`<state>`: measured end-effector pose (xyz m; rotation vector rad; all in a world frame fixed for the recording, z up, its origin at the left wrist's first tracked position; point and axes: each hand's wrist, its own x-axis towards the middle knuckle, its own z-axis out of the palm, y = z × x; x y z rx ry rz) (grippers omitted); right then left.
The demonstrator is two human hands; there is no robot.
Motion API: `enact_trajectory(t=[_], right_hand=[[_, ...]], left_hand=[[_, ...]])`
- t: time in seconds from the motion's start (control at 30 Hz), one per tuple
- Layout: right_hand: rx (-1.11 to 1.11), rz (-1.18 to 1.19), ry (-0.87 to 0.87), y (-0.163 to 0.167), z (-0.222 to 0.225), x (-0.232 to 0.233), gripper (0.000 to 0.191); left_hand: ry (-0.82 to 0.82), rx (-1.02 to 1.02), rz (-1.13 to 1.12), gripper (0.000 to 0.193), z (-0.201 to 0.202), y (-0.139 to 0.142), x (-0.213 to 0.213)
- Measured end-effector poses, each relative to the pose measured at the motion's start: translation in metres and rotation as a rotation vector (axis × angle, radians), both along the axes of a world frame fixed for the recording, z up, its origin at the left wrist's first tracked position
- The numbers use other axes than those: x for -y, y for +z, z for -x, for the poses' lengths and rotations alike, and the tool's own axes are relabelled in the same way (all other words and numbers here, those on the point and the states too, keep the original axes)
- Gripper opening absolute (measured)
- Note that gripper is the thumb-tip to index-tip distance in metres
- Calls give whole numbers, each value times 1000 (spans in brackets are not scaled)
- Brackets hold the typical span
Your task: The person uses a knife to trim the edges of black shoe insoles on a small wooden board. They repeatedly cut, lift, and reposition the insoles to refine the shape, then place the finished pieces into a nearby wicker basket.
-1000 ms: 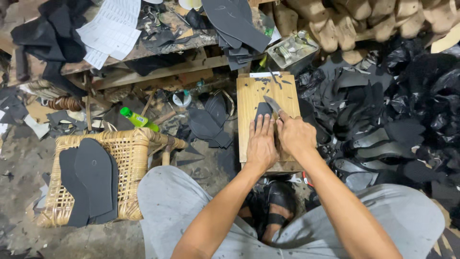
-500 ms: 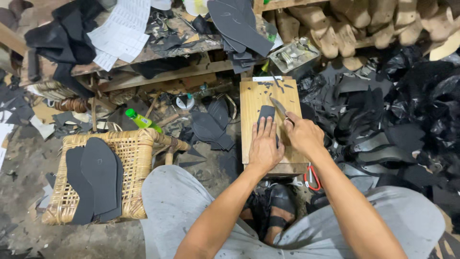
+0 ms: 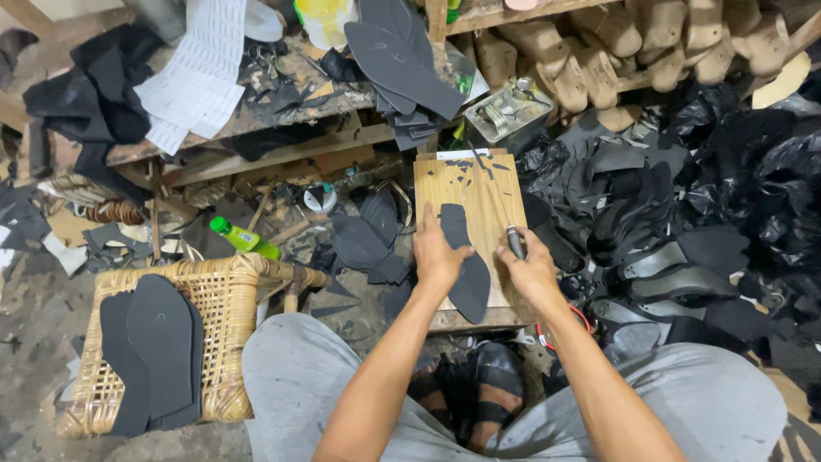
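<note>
A black shoe sole lies lengthwise on a wooden cutting board between my knees. My left hand presses flat on the sole's left edge, fingers spread. My right hand sits at the sole's right side, closed around a knife handle; the blade is hidden by the hand. Small black offcuts dot the far end of the board.
A wicker basket at my left holds cut black soles. A green bottle lies among scraps. Black soles and paper sheets cover the bench behind. Wooden shoe lasts line a shelf; black rubber pieces pile at right.
The sole has been turned lengthwise and pulled toward me on the board. My right hand dropped the knife from an upright cutting pose to rest beside the sole.
</note>
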<state>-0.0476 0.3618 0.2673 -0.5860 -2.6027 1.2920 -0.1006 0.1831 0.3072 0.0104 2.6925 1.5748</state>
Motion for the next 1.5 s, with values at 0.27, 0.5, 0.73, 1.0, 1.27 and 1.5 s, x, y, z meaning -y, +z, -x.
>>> enact_trajectory(t=[0.27,0.5,0.73,1.0,1.27,1.5], right_hand=[[-146,900,-41,53,-4,14,47],[-265,947,6,108,-15,17,66],[-368,958,88,131,-25,16,67],[-386,902,126,143,-31,18,67],[-103,318,56,98,-21,-9,42],[33,-501,230,80,-39,-23,49]], left_hand=[[-283,164,-785,13,16,-27,-7],[-390,40,-764,10,-3,18,-5],[-459,-304,-613,15,-23,66,7],[-494,-323,-640,17,-29,74,9],[-119,-273,156,53,-16,21,1],[-228,-450,282,45,-33,-24,-9]])
